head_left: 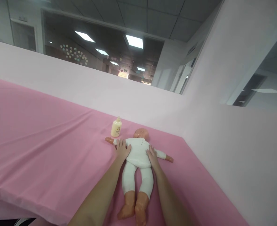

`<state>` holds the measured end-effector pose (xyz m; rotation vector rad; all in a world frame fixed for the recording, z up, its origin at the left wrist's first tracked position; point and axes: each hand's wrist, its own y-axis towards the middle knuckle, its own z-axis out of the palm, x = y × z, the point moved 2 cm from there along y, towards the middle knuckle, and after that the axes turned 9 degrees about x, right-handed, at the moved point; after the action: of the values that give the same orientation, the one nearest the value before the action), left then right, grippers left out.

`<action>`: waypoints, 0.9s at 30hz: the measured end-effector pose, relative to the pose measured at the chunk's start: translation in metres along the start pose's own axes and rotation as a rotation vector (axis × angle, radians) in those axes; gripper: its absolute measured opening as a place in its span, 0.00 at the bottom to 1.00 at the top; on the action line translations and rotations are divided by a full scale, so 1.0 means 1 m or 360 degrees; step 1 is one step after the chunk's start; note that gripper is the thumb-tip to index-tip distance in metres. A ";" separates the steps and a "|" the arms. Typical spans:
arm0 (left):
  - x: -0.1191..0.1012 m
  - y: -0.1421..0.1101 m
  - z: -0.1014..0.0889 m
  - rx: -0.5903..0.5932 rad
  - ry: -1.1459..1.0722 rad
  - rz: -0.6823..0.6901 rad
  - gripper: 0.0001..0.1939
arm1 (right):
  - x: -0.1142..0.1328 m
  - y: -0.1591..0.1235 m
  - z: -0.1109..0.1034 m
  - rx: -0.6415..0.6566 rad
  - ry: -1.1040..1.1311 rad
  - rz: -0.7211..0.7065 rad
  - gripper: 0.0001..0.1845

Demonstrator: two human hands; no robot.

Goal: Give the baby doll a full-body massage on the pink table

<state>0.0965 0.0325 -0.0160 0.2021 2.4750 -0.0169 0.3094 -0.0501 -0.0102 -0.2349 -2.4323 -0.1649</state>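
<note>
A baby doll (138, 153) with a white cloth body lies on its back on the pink sheet (46, 135), arms stretched out to both sides, feet toward me. My left hand (123, 150) rests at the doll's side and upper arm on the left, fingers spread. On the opposite side of the torso, my right hand (153, 155) lies along the doll's flank near the other arm, its fingers extended. Neither hand is wrapped round anything. Beyond the doll's left-hand arm stands a pale yellow pump bottle (116, 127), upright.
A white wall (93, 95) runs behind the padded surface, with a wide window (100, 47) above it reflecting ceiling lights. Another wall (253, 150) borders the right edge. The sheet has creases at the left, and its front edge shows at lower left.
</note>
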 end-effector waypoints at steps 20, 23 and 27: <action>0.007 0.003 0.016 0.0235 0.0006 0.1163 0.26 | 0.094 -0.054 0.006 0.0524 -0.0586 -0.0805 0.37; 0.006 0.004 0.019 0.0283 0.0154 0.1306 0.25 | 0.096 -0.049 0.013 0.0510 -0.0631 -0.0701 0.37; 0.003 0.004 0.017 0.0247 0.0121 0.1248 0.25 | 0.083 -0.028 0.021 0.0278 -0.0614 -0.0320 0.33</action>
<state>0.1049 0.0358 -0.0314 1.2345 2.3038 0.1329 0.2278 -0.0629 0.0260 0.0647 -2.8337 0.0076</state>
